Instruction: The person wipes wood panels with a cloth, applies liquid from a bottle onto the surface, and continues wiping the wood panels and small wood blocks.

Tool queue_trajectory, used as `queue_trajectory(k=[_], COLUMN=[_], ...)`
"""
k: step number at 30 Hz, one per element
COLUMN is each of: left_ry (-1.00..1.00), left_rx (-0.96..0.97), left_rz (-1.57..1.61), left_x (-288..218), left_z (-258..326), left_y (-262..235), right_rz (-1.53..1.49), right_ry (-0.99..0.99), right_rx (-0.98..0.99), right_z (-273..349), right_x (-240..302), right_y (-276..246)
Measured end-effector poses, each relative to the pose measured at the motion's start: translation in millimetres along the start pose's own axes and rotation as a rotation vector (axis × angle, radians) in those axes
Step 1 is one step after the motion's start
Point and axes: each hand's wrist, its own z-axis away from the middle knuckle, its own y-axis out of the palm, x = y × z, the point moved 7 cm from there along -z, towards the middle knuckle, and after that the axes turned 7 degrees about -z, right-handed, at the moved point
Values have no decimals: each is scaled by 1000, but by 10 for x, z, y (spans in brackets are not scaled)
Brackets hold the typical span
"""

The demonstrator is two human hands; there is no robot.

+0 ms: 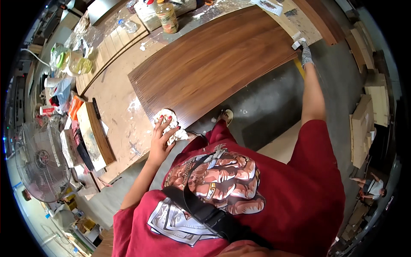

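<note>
The long dark-brown wood-grain panel (214,64) lies flat on the worn, pale, paint-smeared surface (117,115), its long axis running from the near corner under the left hand (160,139) up and away to the far corner by the right hand (305,55). The grain follows that same long line. The face is smooth and evenly dark with fine lighter streaks, and its near edge overhangs the grey floor (265,111).

The left hand's fingers (165,124) are spread fairly wide and press flat on a crumpled white rag (171,126), which sits on the panel's near corner and spills over the edge toward the person. The panel stretches up and to the right of these fingers.

The right hand, in a grey knit glove, reaches out at full arm's length and its fingers close on a small white block (296,43) at the panel's far corner; how tightly they grip is too small to tell. From these fingers the panel extends down and to the left.

Beyond the left fingers, across the surface, stand a plastic bottle of amber liquid with a yellow cap (166,16) and a cluster of clear jars (77,63). Left of the left fingers lies a narrow dark-edged board (96,135), and farther left stands a round wire-caged fan (40,160). Right of the right arm, offcuts of pale wood (364,128) are stacked on the floor.
</note>
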Motion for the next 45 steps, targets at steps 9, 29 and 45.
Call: queue_trajectory(k=[9,29,45], left_ry=[-30,11,720], left_rx=[-35,63,308], left_rz=[22,-246,202], left_x=[42,-431,-2966], left_z=[2,-1532,-3232], left_y=[-14,276,1807], right_rz=[-39,-732,-967], right_ry=[52,-130,88], right_rx=[-1,-350,-536], right_z=[25,1273,2209], right_x=[-182,-347,-981], right_y=[-364,-1084,-2369])
